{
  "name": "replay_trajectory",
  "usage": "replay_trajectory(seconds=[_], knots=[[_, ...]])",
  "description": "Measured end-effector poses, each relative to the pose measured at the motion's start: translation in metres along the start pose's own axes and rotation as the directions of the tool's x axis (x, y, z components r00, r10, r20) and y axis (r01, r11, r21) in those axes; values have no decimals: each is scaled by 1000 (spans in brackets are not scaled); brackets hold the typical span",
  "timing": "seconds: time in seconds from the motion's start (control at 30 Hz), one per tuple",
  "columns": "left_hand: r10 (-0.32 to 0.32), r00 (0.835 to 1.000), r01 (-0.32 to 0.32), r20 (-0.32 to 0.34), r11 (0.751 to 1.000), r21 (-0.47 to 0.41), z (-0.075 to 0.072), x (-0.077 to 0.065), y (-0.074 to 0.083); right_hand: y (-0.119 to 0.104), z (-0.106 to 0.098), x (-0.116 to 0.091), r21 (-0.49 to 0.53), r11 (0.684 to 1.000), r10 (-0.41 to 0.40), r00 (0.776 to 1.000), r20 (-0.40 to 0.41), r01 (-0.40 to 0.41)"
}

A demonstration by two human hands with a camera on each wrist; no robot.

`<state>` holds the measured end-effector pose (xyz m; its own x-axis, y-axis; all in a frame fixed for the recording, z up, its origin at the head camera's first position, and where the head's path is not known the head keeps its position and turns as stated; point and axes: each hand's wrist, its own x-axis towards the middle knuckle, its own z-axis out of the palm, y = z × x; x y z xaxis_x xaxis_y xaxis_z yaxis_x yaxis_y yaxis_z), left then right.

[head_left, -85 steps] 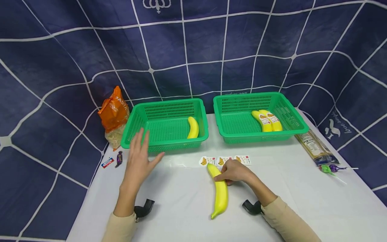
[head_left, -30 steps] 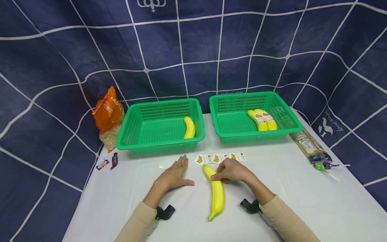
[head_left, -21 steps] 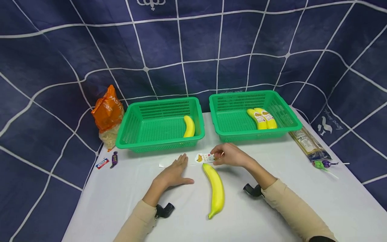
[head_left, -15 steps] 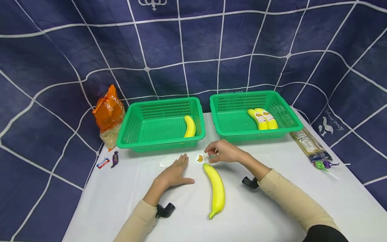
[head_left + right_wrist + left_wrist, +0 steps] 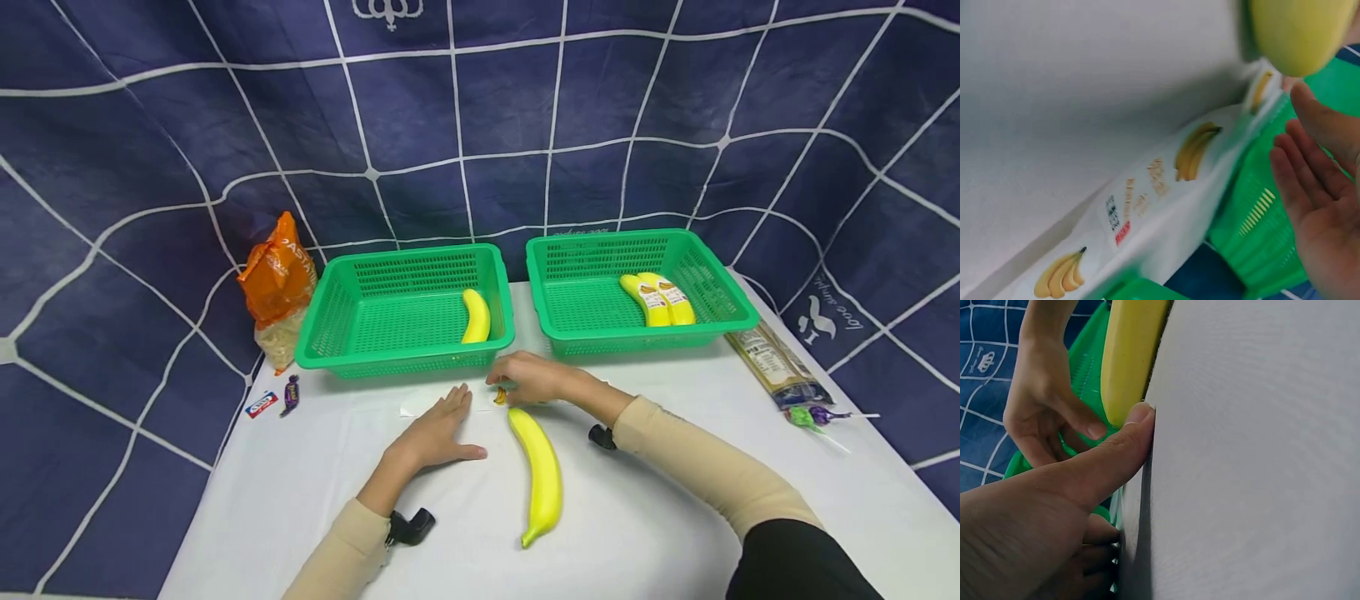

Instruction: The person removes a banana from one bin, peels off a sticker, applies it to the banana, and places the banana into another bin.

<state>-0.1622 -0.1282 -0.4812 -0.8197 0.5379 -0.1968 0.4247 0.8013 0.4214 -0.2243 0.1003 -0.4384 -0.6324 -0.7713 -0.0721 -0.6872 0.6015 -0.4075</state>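
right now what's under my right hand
Part of a sticker strip. One banana picture shows beside the right hand; from above, the hand covers most of the other stickers.

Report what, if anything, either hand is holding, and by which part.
Nothing is visibly gripped. The right hand is at the sticker strip, thumb and fingers apart; the left hand lies spread, fingertips over the strip.
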Motion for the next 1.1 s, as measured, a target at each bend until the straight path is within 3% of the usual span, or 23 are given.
replay_trajectory(seconds=[0.23, 0.7, 0.87, 1.1], knots=[[6, 1000, -6, -10, 1000, -7, 4, -1, -2, 5, 11, 10, -87, 996, -28, 999, 40, 31], [12, 1000, -13, -12, 1000, -19, 3, -4, -2, 9, 23, 21, -86, 989, -121, 992, -17, 119], [21, 1000, -22, -10, 1000, -15, 3, -2, -1, 9, 25, 26, -188, 968, -177, 983, -47, 165], [26, 1000, -26, -12, 1000, -5, 0, -3, -1, 3, 23, 29, -329, 931, -194, 977, -85, 156]])
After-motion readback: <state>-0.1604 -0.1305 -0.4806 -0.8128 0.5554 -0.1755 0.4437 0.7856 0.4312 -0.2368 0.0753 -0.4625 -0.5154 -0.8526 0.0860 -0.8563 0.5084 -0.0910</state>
